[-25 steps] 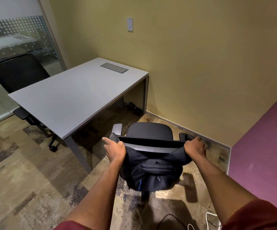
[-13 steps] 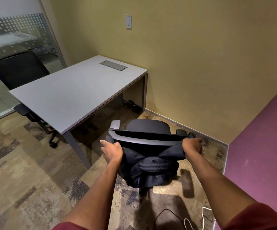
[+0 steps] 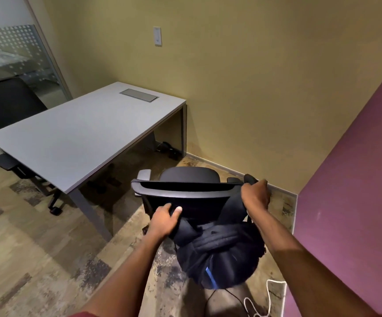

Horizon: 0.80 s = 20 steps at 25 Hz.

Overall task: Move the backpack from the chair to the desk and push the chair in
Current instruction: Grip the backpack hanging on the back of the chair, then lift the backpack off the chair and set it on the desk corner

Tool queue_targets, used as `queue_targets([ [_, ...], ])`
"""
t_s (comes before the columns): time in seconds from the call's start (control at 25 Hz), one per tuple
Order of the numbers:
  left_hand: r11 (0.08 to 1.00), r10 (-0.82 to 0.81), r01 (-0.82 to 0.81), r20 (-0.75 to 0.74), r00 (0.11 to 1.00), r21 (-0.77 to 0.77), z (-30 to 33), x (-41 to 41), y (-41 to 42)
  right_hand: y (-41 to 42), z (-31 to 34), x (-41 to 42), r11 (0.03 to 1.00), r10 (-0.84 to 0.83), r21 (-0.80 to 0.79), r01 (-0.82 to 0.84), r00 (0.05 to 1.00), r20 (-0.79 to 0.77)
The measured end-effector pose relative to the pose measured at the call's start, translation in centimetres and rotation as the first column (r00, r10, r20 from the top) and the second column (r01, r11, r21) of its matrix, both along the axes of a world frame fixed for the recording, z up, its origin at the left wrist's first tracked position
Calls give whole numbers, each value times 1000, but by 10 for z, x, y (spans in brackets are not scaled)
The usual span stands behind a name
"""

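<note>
The lower part of the chair point(image 3: 185, 191) is hidden behind the dark backpack point(image 3: 219, 255), which hangs against the back of the backrest on the near side; only the backrest's top rail, the seat beyond it and two armrests can be made out. The backpack's zips and pockets cannot be told apart in the dark fabric (a short blue strip shows near its lower edge), so whether it is closed and what it holds cannot be told. The left hand point(image 3: 164, 221) is closed on the backpack's upper left part, just below the top rail, thumb on the fabric. The right hand point(image 3: 255, 197) is clamped on a strap at the backrest's right corner, the fingers wrapped out of sight. The two hands are held well apart. The counter point(image 3: 82, 138) stands to the far left of the chair, apart from it, with a grey flap point(image 3: 139, 95) set in its far end. A second chair point(image 3: 9, 106) is partly hidden behind the counter. White and black cables point(image 3: 263, 300) on the floor are cut off at the near edge
</note>
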<state>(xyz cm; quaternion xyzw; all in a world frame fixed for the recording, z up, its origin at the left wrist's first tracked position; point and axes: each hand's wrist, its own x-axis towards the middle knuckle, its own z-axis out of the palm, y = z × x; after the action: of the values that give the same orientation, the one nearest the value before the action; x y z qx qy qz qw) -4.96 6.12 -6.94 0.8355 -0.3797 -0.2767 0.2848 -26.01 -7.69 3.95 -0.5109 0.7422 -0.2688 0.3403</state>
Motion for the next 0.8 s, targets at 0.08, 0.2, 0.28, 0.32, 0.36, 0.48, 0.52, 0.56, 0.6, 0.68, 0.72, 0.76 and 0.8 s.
queue_targets([
  [0.08,960,-277,274,-50,960,-65,4,-31,-1,-6,14,-9,1000,-17,-23,18,998,53],
  [0.2,834,-542,532,-39,840,-144,13,-79,-4,-20,38,-28,995,-54,-76,63,991,121],
  [0.28,801,-562,567,84,823,-190,17,-100,-16,-27,55,-43,989,-83,-111,100,985,151],
  [0.32,800,-538,553,132,833,-232,22,-106,-23,-30,62,-51,986,-91,-123,111,983,158],
  [0.36,794,-517,539,155,842,-282,28,-111,-31,-33,69,-59,983,-98,-137,120,982,161],
  [0.48,757,-485,519,191,853,-397,55,-127,-56,-48,93,-89,961,-112,-237,145,983,149],
  [0.52,732,-490,525,200,849,-435,64,-132,-65,-54,102,-100,958,-104,-258,126,990,99],
  [0.56,708,-498,530,202,843,-467,74,-137,-73,-61,111,-111,964,-77,-254,77,997,13],
  [0.6,687,-509,537,204,836,-490,81,-142,-81,-65,116,-121,971,-34,-237,14,996,-81],
  [0.68,651,-525,551,215,824,-522,92,-150,-95,-67,119,-134,973,66,-204,-109,976,-208],
  [0.72,639,-525,554,224,821,-533,96,-154,-101,-65,118,-139,962,129,-209,-176,967,-219],
  [0.76,627,-516,556,244,821,-546,100,-158,-107,-61,115,-143,938,228,-213,-272,951,-209],
  [0.8,612,-511,562,264,818,-556,105,-162,-114,-56,110,-147,899,360,-191,-394,914,-188],
])
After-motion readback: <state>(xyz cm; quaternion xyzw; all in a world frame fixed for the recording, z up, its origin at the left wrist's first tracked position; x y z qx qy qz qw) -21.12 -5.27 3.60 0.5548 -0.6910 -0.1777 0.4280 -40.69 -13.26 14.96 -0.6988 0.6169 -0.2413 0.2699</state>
